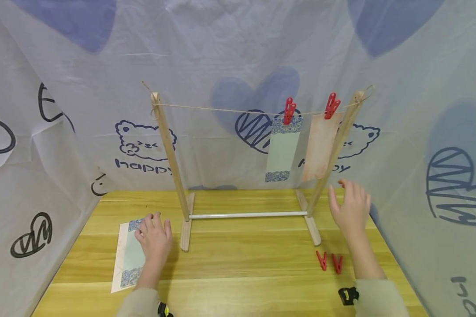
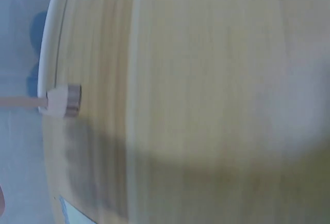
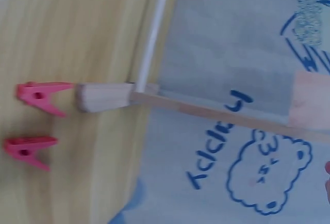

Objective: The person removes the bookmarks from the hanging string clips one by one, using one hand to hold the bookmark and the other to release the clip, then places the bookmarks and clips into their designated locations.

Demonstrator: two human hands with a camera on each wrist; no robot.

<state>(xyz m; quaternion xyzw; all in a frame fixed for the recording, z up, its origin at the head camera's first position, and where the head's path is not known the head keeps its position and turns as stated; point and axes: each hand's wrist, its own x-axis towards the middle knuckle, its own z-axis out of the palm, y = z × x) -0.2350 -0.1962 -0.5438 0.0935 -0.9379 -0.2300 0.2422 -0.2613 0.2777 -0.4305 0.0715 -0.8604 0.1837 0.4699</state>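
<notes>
My left hand (image 1: 154, 237), fingers loosely bent, is over the right edge of a pale green paper strip (image 1: 134, 257) with blue patterned ends. A whitish paper sheet (image 1: 119, 264) shows beneath that strip. My right hand (image 1: 353, 209) is raised beside the right post of a wooden stand (image 1: 339, 143), fingers relaxed and nothing held. Along the stand's twine (image 1: 222, 109), one red clothespin (image 1: 289, 112) holds a similar green strip (image 1: 282, 149). Another red clothespin (image 1: 331, 108) holds a peach paper strip (image 1: 320, 145), partly overlapped by the post.
Two loose red clothespins (image 1: 321, 260) (image 3: 38, 96) lie on the wooden table (image 1: 238, 268), near the stand's right foot (image 1: 310, 224). A white rod (image 1: 246, 215) joins the feet low down. Printed cloth (image 1: 206, 53) encloses the back and sides.
</notes>
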